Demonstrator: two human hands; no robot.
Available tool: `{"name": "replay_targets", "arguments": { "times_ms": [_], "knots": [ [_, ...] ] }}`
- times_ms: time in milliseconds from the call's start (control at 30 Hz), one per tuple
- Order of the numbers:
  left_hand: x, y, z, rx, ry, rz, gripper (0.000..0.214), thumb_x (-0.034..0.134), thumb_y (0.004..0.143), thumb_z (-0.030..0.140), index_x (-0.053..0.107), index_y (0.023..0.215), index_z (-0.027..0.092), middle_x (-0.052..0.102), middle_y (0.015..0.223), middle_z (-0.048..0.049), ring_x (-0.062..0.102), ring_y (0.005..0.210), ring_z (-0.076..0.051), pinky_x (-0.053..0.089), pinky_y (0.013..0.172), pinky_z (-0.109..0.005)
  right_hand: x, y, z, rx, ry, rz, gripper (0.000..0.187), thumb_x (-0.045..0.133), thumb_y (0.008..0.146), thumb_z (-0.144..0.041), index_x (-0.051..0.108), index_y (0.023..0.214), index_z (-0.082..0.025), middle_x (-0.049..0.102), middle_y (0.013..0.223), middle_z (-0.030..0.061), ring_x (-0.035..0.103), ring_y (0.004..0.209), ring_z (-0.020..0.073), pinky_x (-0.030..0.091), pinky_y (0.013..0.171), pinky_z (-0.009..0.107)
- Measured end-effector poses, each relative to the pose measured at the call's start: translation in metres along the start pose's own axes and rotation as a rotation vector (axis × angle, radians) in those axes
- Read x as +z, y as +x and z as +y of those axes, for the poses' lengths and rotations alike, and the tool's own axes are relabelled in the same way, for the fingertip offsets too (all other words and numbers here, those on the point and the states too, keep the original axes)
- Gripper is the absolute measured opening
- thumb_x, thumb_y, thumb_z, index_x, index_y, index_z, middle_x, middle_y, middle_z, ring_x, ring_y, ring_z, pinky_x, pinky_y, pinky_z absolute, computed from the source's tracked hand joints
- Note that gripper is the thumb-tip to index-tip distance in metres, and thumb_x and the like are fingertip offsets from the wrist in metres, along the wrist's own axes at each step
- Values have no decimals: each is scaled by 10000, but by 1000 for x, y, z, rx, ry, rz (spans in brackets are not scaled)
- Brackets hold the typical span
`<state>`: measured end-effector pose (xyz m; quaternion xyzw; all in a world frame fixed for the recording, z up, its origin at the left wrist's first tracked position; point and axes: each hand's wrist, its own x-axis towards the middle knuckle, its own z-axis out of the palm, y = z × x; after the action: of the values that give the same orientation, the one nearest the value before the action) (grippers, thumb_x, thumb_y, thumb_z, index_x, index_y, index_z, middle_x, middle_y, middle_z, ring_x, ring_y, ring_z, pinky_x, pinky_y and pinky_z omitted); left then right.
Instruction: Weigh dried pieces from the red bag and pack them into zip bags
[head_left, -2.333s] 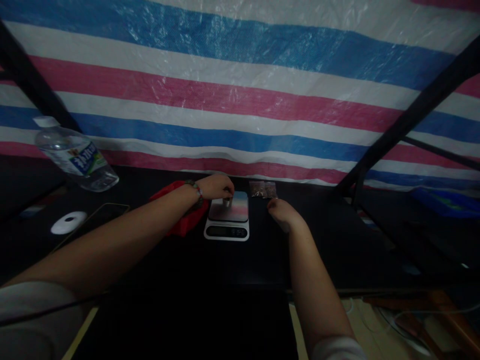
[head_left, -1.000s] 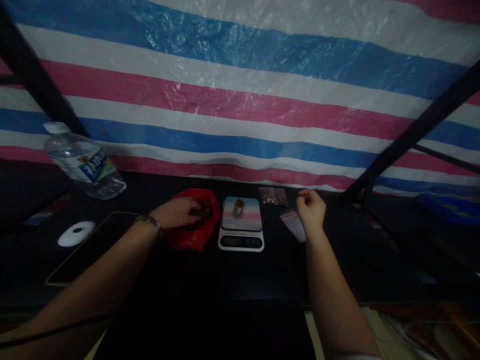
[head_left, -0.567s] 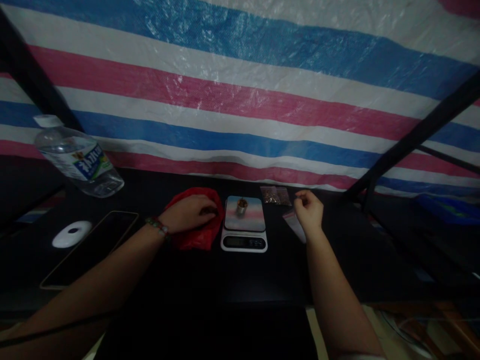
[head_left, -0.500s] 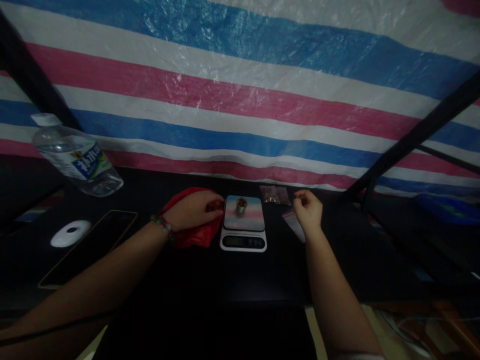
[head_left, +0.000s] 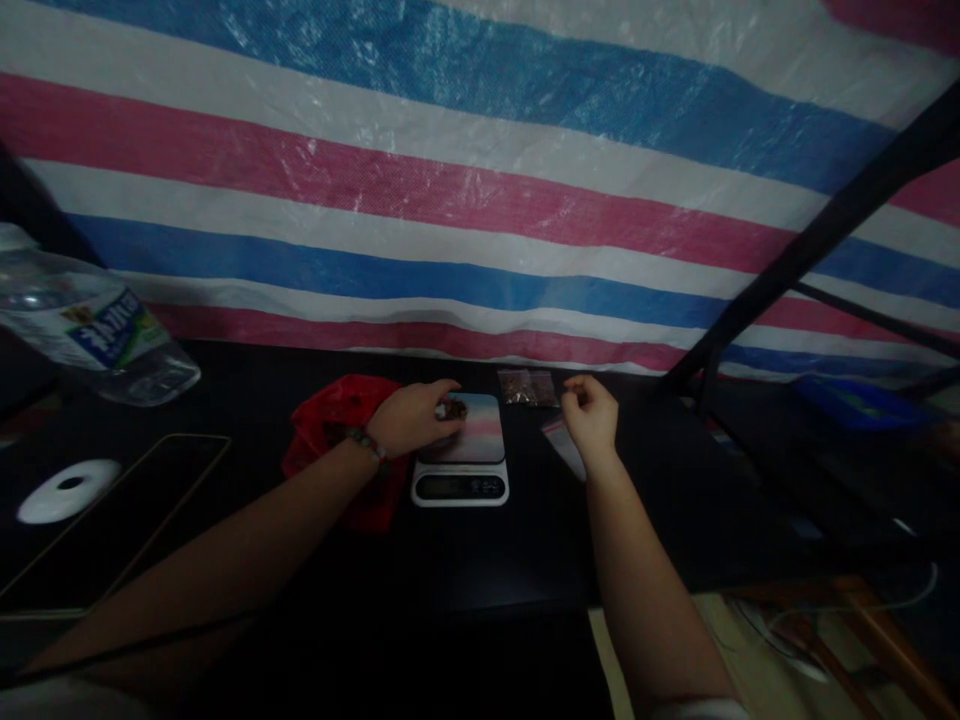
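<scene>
My left hand (head_left: 412, 415) reaches over the left side of a white kitchen scale (head_left: 480, 440), its thumb and fingers curled around a small metal cup (head_left: 452, 408) with brown contents on the weighing plate. The fingers hide part of the cup. To the right, my right hand (head_left: 592, 415) is raised with fingertips pinched together; what they hold, if anything, is too dark to make out. Below its fingers lies a flat clear plastic bag (head_left: 564, 447). Small zip bags (head_left: 526, 387) with brown bits inside lie behind, between scale and right hand.
A crumpled red plastic bag (head_left: 307, 430) lies under my left wrist. Further left are a phone (head_left: 127, 520), a white oval object (head_left: 69, 490) and a large clear bottle (head_left: 105, 330). Striped sheeting (head_left: 450, 240) hangs behind the black table; a blue tray (head_left: 855, 402) stands far right.
My left hand has moved right from the red bag onto the scale, around the metal cup. My right hand keeps its pinched pose. The whole view has shifted slightly to the right.
</scene>
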<state>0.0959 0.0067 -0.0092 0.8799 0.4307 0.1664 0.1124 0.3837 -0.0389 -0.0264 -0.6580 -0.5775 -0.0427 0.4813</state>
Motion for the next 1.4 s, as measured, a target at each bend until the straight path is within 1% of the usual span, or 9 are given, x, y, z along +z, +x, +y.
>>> {"name": "replay_targets", "arguments": {
  "times_ms": [167, 233, 467, 767, 933, 1067, 1233, 1333, 1400],
  "knots": [
    [-2, -11, 2, 47, -51, 82, 309, 538, 822, 415, 623, 1047, 220, 690, 984, -42, 633, 911, -218, 483, 789, -321, 1, 0, 0, 2, -20, -16, 218, 469, 700, -208, 640, 832, -177, 595, 661, 2, 538, 587, 156, 420, 613, 260],
    [-5, -14, 4, 73, -73, 101, 282, 547, 819, 390, 630, 1031, 223, 690, 995, -35, 628, 921, -213, 483, 810, -328, 1, 0, 0, 11, -26, -11, 221, 467, 701, -211, 642, 832, -177, 607, 670, 7, 541, 587, 158, 423, 616, 262],
    [-2, -18, 6, 90, -21, 146, 378, 548, 816, 394, 618, 1131, 195, 677, 1108, -58, 612, 1019, -234, 462, 925, -365, 1, 0, -1, 3, -17, -8, 212, 469, 702, -212, 642, 821, -181, 604, 660, 3, 550, 590, 160, 426, 625, 263],
    [-5, -21, 6, 84, 68, 212, 515, 541, 822, 466, 543, 1249, 178, 666, 1113, -89, 620, 990, -254, 468, 894, -380, 0, -1, -4, -3, -17, -8, 194, 475, 700, -217, 638, 799, -184, 589, 648, -2, 540, 585, 158, 418, 617, 261],
    [-3, -20, 7, 83, 79, 184, 517, 507, 846, 486, 536, 1256, 171, 662, 1121, -96, 614, 992, -255, 459, 895, -379, 0, 0, -3, -4, -10, -3, 198, 470, 696, -214, 636, 800, -180, 566, 632, -10, 519, 570, 150, 413, 609, 257],
    [-1, -19, 9, 95, 108, 110, 503, 487, 865, 456, 508, 1288, 185, 643, 1165, -94, 602, 1013, -248, 451, 895, -366, 1, -1, -3, -13, -7, 0, 195, 469, 695, -209, 633, 796, -181, 565, 631, -12, 517, 572, 149, 412, 610, 256],
    [5, -20, 12, 93, 135, 38, 491, 471, 878, 460, 488, 1306, 219, 656, 1087, -92, 607, 980, -242, 451, 858, -351, 1, -1, -3, -13, -5, -1, 195, 473, 696, -214, 636, 797, -184, 564, 629, -13, 515, 559, 147, 406, 591, 254],
    [5, -21, 12, 99, 130, 13, 589, 502, 846, 519, 445, 1348, 216, 653, 1079, -103, 609, 974, -254, 449, 849, -352, 1, -1, -2, -16, -11, -5, 195, 476, 698, -218, 640, 798, -182, 561, 624, -12, 517, 557, 147, 401, 584, 253],
    [-2, -20, 11, 90, 114, 15, 695, 534, 804, 569, 409, 1376, 194, 649, 1086, -117, 609, 969, -262, 452, 835, -345, 1, -1, -1, -16, -10, -7, 197, 476, 702, -221, 640, 803, -180, 563, 625, -10, 517, 560, 148, 402, 586, 255]
  ]
}}
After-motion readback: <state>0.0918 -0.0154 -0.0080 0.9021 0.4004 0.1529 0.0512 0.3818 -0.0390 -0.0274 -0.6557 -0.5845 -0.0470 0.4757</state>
